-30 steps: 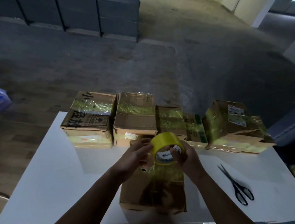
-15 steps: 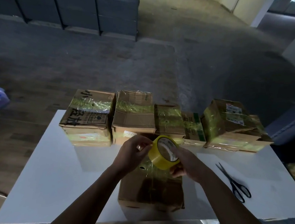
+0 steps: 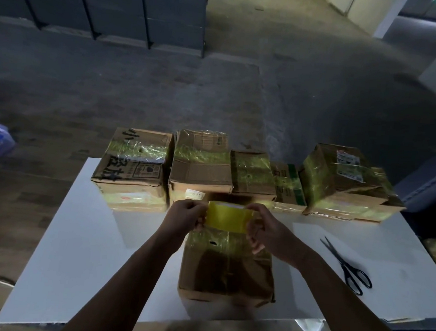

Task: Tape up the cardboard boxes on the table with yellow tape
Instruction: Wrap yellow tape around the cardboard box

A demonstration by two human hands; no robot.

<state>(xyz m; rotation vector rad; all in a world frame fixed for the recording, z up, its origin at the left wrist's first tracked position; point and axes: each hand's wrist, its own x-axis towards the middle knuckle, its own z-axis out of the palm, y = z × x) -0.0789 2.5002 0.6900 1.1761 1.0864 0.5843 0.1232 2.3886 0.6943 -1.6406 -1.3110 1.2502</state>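
L hand (image 3: 184,216) & R hand (image 3: 266,230) each grip a side of the tape (image 3: 227,217), held over the far end of the near box (image 3: 226,273). The box sits by the front edge of the worktop (image 3: 75,245). Taped boxes (image 3: 201,164) line the back edge. White top shows wide at left, w/ scissors (image 3: 347,267) at right. Some fingertips hide behind the tape.

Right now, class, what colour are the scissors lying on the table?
Black all over. The head view shows the scissors best, on the white table.
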